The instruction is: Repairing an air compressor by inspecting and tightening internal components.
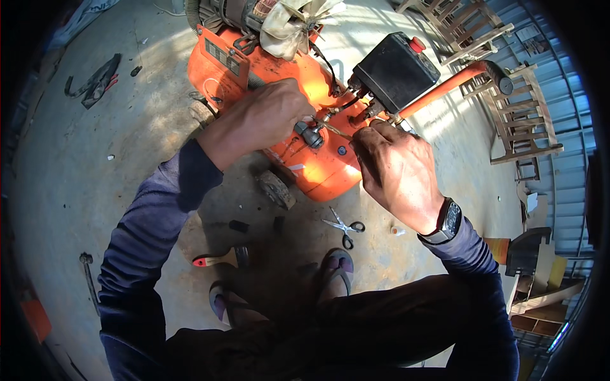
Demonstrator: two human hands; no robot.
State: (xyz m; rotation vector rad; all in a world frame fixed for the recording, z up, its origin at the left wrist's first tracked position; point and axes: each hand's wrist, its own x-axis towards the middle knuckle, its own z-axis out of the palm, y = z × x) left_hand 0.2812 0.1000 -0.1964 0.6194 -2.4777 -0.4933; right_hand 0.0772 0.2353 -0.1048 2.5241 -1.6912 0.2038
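Upper centre of frame: orange tank (327, 181), both hands above it. Left hand (270, 114) curled beside a grey fitting (309, 134); right hand (400, 168) pinched, watch (450, 221) on wrist. Thin tan strand (335, 131) spans the two. Black box (397, 71), red knob (417, 44), upper right of centre. Below centre: scissors (345, 227), blades parted. Lower left of centre: brush (219, 258), red-ended handle

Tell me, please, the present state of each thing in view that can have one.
Thin brown strip: held between both hands.
Left hand: curled closed.
Right hand: curled closed.
Orange tank: partly sunlit.
Scissors: open.
Paintbrush: lying flat.
Black box: closed.
Fan: exposed; spinning or not, unclear.
Wristwatch: fastened.
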